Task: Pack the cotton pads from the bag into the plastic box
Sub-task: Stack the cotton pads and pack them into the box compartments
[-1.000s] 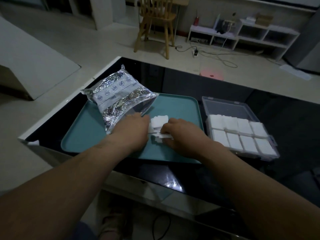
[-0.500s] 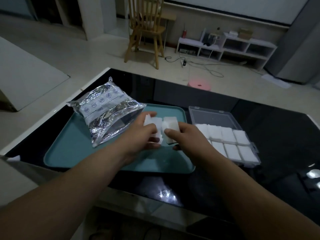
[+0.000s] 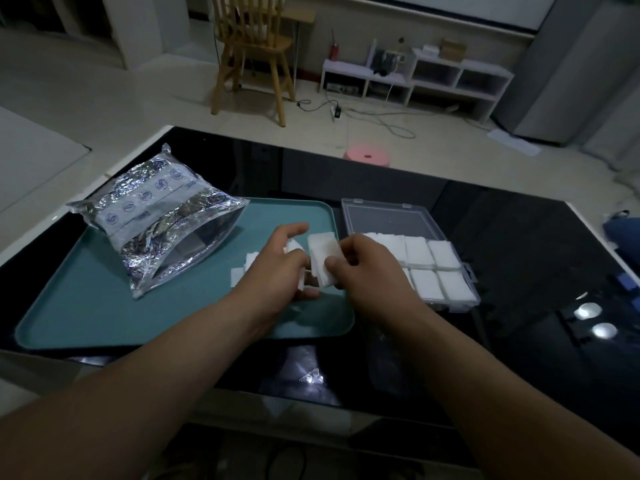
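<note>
My right hand (image 3: 363, 268) pinches a small stack of white cotton pads (image 3: 322, 258) held upright above the teal tray (image 3: 86, 306). My left hand (image 3: 277, 268) grips more pads beside it, its index finger stretched out. A few loose pads (image 3: 240, 271) lie on the tray left of my left hand. The silver foil bag (image 3: 159, 223) lies open on the tray's left half, mouth toward me. The clear plastic box (image 3: 412, 216) stands right of the tray, its near cells filled with white pads (image 3: 436, 271).
The tray and box sit on a glossy black table (image 3: 519, 258) whose near edge runs just below my forearms. On the floor beyond are a pink stool (image 3: 367, 155), a wooden chair (image 3: 252, 57) and a low white shelf (image 3: 415, 81).
Both hands lifted the pads off the tray and moved slightly right toward the box. The camera tilted up, showing more of the room.
</note>
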A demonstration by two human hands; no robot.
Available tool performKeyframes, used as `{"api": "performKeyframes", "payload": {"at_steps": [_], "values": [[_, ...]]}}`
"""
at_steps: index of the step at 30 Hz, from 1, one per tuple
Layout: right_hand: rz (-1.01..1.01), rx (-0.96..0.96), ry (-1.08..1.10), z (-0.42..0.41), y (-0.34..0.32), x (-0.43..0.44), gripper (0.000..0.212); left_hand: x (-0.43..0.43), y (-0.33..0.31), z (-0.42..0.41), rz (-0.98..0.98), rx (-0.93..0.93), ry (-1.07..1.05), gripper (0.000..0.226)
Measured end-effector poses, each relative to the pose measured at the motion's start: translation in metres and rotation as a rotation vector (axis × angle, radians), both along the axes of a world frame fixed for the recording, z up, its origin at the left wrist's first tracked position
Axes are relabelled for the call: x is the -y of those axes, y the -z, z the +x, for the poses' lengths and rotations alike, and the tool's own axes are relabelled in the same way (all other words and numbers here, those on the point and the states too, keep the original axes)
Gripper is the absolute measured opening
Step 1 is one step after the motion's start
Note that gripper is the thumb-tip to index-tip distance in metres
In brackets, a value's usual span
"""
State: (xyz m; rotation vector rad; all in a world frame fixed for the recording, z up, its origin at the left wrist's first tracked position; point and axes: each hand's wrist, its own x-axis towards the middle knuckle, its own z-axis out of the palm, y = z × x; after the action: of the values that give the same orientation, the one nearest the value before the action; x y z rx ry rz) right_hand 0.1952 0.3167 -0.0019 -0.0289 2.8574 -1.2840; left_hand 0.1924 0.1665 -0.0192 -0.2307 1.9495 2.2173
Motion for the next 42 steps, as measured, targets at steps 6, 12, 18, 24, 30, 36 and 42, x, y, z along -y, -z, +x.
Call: {"api": "performKeyframes", "payload": {"at_steps": [6, 12, 18, 24, 30, 36, 42], "values": [[-0.168, 0.096, -0.021, 0.002, -0.009, -0.020, 0.012, 0.000, -0.005, 0.001, 0.063, 0.034, 0.048, 0.011], [-0.111, 0.091, 0.070, 0.002, -0.011, -0.026, 0.018, 0.002, 0.000, -0.003, 0.004, -0.022, -0.027, 0.012], [-0.455, 0.177, 0.110, -0.001, -0.008, -0.020, 0.022, 0.000, 0.001, -0.003, 0.003, -0.004, -0.018, 0.011], [-0.399, 0.151, 0.132, -0.004, -0.002, -0.016, 0.016, -0.006, -0.005, 0.000, 0.054, -0.011, 0.051, 0.008], [-0.459, 0.002, 0.407, -0.013, -0.031, -0.091, 0.016, -0.009, -0.013, -0.013, 0.325, 0.131, 0.049, 0.031], [-0.250, 0.115, 0.427, 0.000, -0.010, -0.110, 0.022, -0.013, -0.015, -0.017, 0.413, 0.156, 0.010, 0.036], [-0.039, 0.152, 0.275, -0.006, -0.001, -0.110, 0.007, -0.023, -0.016, -0.015, 0.347, 0.211, 0.024, 0.017]]}}
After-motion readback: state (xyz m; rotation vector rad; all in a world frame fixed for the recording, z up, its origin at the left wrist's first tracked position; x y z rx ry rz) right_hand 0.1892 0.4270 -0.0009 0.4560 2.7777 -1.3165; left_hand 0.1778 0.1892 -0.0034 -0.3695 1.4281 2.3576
